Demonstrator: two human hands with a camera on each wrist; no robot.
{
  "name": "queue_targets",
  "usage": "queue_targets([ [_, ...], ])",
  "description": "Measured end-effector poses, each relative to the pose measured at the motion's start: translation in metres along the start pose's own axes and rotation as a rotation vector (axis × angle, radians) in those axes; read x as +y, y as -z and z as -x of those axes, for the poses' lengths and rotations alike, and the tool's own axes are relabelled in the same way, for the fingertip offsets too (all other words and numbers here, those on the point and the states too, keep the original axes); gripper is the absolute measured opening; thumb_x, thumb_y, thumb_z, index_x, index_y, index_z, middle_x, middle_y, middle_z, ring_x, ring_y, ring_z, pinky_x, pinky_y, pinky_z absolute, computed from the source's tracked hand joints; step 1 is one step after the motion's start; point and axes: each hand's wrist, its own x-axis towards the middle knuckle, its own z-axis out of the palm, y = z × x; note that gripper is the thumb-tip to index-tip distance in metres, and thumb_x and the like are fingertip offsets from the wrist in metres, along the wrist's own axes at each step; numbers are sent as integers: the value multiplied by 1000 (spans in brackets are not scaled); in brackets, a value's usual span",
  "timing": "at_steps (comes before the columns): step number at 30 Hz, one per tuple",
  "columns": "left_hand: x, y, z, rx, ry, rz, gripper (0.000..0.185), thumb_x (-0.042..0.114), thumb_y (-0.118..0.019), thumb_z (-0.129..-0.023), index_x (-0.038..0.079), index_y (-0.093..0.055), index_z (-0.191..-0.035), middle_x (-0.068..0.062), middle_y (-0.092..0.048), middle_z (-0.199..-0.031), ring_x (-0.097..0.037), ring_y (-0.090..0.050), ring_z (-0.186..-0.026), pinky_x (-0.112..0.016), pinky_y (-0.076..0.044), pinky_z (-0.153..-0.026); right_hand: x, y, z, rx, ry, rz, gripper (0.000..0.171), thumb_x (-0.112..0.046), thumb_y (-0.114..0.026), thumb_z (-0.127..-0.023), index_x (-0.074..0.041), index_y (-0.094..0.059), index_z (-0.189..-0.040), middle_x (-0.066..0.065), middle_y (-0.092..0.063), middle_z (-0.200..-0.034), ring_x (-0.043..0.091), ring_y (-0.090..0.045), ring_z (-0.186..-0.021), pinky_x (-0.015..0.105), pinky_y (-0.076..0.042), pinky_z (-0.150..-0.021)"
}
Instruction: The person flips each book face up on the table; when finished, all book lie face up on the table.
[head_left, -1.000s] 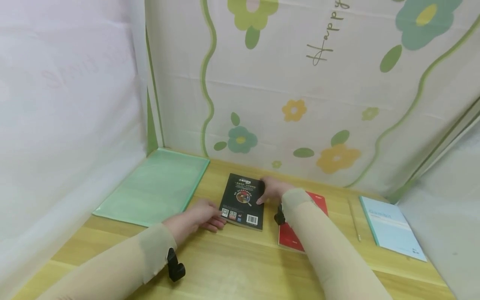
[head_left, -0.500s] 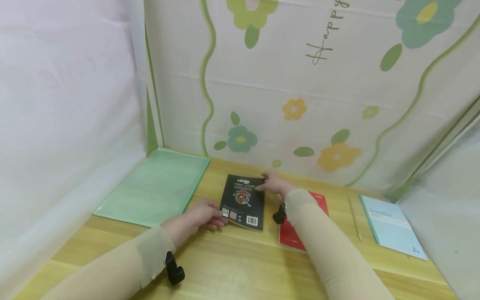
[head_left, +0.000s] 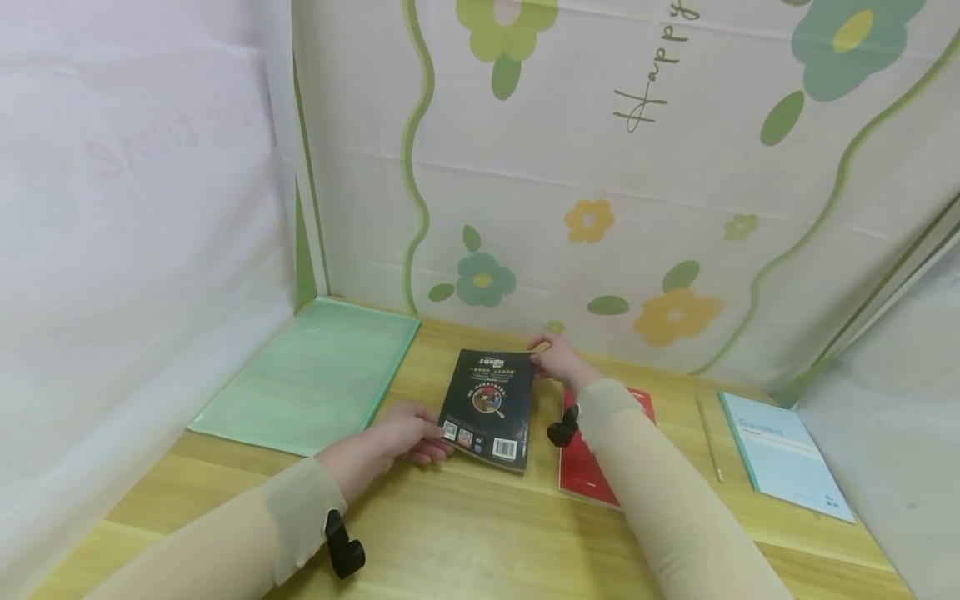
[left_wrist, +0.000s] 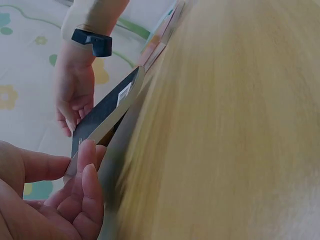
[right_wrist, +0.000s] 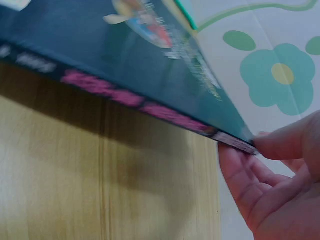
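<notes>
The black book (head_left: pixel 487 408) sits tilted between both hands. The left hand (head_left: pixel 401 435) pinches its near corner. The right hand (head_left: pixel 558 364) pinches the far corner, raised off the counter (head_left: pixel 480 533).

black book (head_left: pixel 487 400) | red notebook (head_left: pixel 592 475) | green folder (head_left: pixel 307 375) | pale-blue notebook (head_left: pixel 783 454)

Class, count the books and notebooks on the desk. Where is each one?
3. A black book at the middle, gripped by the left hand and right hand; a red one beside it; a pale blue one far right. None looks hidden.
</notes>
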Motion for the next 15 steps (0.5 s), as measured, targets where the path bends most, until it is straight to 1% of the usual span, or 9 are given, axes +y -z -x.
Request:
queue_targets([
  [3,3,-3,2,14,-22,3,17,-2,-61,-90,-10,-60,-105,-17,-71,-83,-21,-70,-66,-27,-57,-56,1,-1,1,46,15,-6,20,11,-46,-94,10,-50,-114,20,-62,-86,19,-63,-64,44,-59,-70],
  [5,6,-5,4,30,-41,10,21,-3,-62,-89,-12,-60,-107,-17,-71,-84,-22,-71,-69,-28,-58,-60,1,-1,0,70,24,-16,17,10,-45,-94,11,-51,-110,19,-60,-89,19,-62,-65,38,-59,-65],
  [7,8,-6,5,40,-58,24,25,-3,-62,-88,-14,-59,-111,-17,-71,-86,-24,-71,-73,-30,-59,-63,2,2,0,84,29,-39,17,10,-43,-95,13,-53,-109,20,-58,-93,19,-61,-68,33,-58,-62],
  [9,11,-8,7,61,-70,48,32,-3,-62,-89,-14,-54,-118,-17,-70,-88,-25,-72,-74,-30,-59,-63,1,5,-1,90,26,-73,19,9,-43,-96,14,-54,-110,21,-58,-98,19,-60,-71,31,-58,-61],
  [12,13,-10,10,96,-87,86,40,-4,-61,-89,-10,-46,-125,-19,-69,-91,-28,-72,-75,-30,-59,-61,1,9,-2,97,12,-132,21,7,-43,-96,15,-56,-112,20,-58,-100,19,-60,-73,29,-58,-63],
  [15,13,-11,11,128,-111,109,42,-7,-60,-88,-5,-43,-126,-22,-67,-94,-31,-72,-75,-31,-59,-59,1,11,-3,99,5,-180,24,8,-42,-96,15,-56,-113,19,-60,-98,18,-62,-72,30,-58,-66],
])
